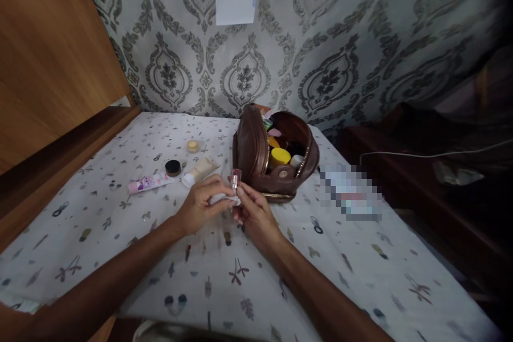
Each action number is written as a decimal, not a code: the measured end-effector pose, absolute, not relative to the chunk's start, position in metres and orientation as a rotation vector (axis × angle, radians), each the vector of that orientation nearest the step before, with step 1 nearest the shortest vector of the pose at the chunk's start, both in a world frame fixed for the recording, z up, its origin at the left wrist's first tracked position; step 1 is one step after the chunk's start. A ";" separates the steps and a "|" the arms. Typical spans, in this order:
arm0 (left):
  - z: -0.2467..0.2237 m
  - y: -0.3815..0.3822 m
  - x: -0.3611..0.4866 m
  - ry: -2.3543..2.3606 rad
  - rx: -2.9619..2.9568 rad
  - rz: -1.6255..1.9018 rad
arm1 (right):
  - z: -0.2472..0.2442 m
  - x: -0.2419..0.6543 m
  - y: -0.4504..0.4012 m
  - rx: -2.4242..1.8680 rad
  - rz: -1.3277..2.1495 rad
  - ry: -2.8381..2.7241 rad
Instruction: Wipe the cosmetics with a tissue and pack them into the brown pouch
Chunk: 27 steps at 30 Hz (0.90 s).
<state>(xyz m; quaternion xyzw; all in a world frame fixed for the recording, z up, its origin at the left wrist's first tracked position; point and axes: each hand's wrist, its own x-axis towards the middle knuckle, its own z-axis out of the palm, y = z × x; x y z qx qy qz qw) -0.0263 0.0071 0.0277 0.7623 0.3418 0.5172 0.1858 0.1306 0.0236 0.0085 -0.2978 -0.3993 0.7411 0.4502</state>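
In front of the bag, my two hands meet over the table. My left hand [196,203] is closed on a crumpled white wipe [218,199], pressing it to a small clear, pinkish container [236,177]. My right hand [258,216] grips that container upright between thumb and fingers; its lower part is hidden. Just behind the hands stands a brown leather bag [251,149], unzipped, with a yellow-lidded jar [280,156] and other small items inside. Left of the hands lie a beige tube [202,169], a black-lidded jar [172,167] and a pink-and-white tube [150,183].
A small yellowish pot [192,145] sits farther back on the patterned white tablecloth [160,278]. A blurred-out flat object [352,195] lies at the right edge. Wooden furniture [56,48] borders the left, and a patterned wall [272,64] rises behind.
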 end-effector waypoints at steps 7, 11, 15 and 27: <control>0.031 0.000 -0.022 0.954 2.262 1.372 | 0.016 0.131 0.023 -0.759 1.872 -0.857; 0.029 0.000 -0.028 0.960 2.309 1.363 | 0.014 0.130 0.023 -0.736 1.935 -0.859; 0.029 0.001 -0.037 1.023 2.325 1.357 | 0.011 0.129 0.021 -0.647 2.020 -0.923; 0.020 0.009 -0.060 1.367 2.102 1.526 | 0.006 0.126 0.014 -0.538 2.153 -1.049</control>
